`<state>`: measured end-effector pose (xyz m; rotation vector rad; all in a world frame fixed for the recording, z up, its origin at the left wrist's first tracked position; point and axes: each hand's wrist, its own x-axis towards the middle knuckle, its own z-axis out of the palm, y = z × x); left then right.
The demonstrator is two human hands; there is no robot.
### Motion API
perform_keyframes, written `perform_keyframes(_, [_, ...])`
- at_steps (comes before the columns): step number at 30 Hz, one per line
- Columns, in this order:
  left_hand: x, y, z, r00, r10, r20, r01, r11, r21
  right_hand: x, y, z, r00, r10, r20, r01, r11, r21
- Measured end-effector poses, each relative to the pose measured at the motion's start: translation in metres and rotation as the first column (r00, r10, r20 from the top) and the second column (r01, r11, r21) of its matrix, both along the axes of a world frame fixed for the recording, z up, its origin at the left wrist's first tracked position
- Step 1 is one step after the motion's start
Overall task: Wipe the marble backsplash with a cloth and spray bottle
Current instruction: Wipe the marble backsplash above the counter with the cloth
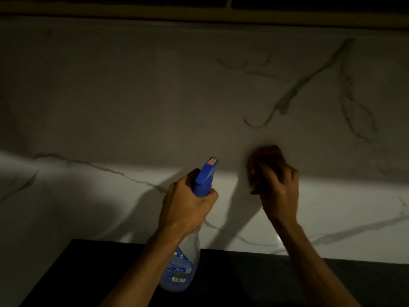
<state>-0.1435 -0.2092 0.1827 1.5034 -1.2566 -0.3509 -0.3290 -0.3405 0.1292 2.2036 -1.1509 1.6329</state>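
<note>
From the head view the kitchen was dim, and the left hand was wrapped tight around the neck of the spray bottle, its blue nozzle tipped up toward the marble backsplash, the clear body hanging down over the dark counter. Over on the other side, the right hand was bunched closed on a dark cloth, pushing it flat against the stone right where shadow met the lit band. That hand looked smeared with motion, so I'd say the rubbing was under way! To do this well, I reckoned, the cloth wanted broad overlapping strokes and even pressure, working out from that patch toward the grey veins on the right. The nozzle sat just beside the cloth, aimed at the wall, so a short mist ahead of the wipe would suit. Whether the marble was wet already, I could not tell in that gloom.
</note>
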Motion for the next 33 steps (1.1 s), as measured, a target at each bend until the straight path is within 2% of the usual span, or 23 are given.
perform_keyframes(2, [-0.007, -0.001, -0.005, 1.000, -0.008, -0.015, 0.008, 1.000, 0.020, 0.003, 0.010, -0.013, 0.974, -0.069, 0.215, 0.042, 0.991, 0.129])
perform_keyframes(3, [-0.011, -0.001, -0.008, 1.000, -0.009, -0.019, 0.010, 0.999, 0.035, 0.006, 0.013, -0.023, 0.957, -0.106, 0.271, 0.053, 0.980, 0.193])
perform_keyframes(5, [-0.017, -0.002, -0.016, 0.999, -0.005, -0.032, 0.007, 0.998, 0.060, 0.013, 0.020, -0.043, 0.950, -0.116, 0.290, 0.024, 0.953, 0.301])
perform_keyframes(6, [-0.019, -0.003, -0.020, 0.999, -0.007, -0.041, 0.010, 0.997, 0.073, 0.016, 0.021, -0.055, 0.970, -0.101, 0.219, 0.028, 0.949, 0.313])
perform_keyframes(8, [-0.025, -0.005, -0.026, 0.999, -0.028, -0.046, 0.033, 0.993, 0.110, 0.016, 0.024, -0.079, 1.000, -0.026, -0.017, 0.029, 0.953, 0.303])
perform_keyframes(11, [-0.038, -0.008, -0.032, 0.996, -0.086, -0.035, 0.090, 0.986, 0.142, 0.004, 0.023, -0.108, 0.904, 0.104, -0.416, -0.004, 0.972, 0.234])
perform_keyframes(13, [-0.045, -0.011, -0.035, 0.994, -0.109, -0.031, 0.113, 0.983, 0.147, -0.011, 0.019, -0.112, 0.882, 0.091, -0.462, 0.033, 0.967, 0.254])
perform_keyframes(16, [-0.057, -0.015, -0.037, 0.992, -0.123, -0.021, 0.125, 0.976, 0.178, -0.042, 0.013, -0.102, 0.949, -0.032, -0.315, 0.123, 0.954, 0.274])
perform_keyframes(18, [-0.062, -0.016, -0.038, 0.994, -0.109, -0.011, 0.109, 0.976, 0.190, -0.060, 0.006, -0.089, 0.988, -0.091, -0.125, 0.124, 0.948, 0.294])
perform_keyframes(21, [-0.068, -0.021, -0.040, 0.991, -0.136, 0.011, 0.130, 0.970, 0.207, -0.079, -0.003, -0.076, 0.975, -0.206, 0.077, 0.176, 0.939, 0.294])
perform_keyframes(24, [-0.075, -0.026, -0.043, 0.981, -0.189, 0.041, 0.177, 0.964, 0.200, -0.086, -0.009, -0.080, 0.927, -0.291, 0.235, 0.185, 0.902, 0.389])
perform_keyframes(28, [-0.084, -0.029, -0.051, 0.982, -0.188, 0.030, 0.179, 0.964, 0.199, -0.072, -0.002, -0.100, 0.819, -0.389, 0.421, 0.131, 0.842, 0.524])
perform_keyframes(31, [-0.089, -0.025, -0.056, 0.984, -0.170, 0.046, 0.156, 0.964, 0.216, -0.049, 0.007, -0.117, 0.641, -0.485, 0.594, 0.051, 0.800, 0.598])
perform_keyframes(33, [-0.087, -0.024, -0.060, 0.982, -0.175, 0.070, 0.154, 0.961, 0.231, -0.029, 0.009, -0.122, 0.528, -0.544, 0.652, -0.024, 0.758, 0.652])
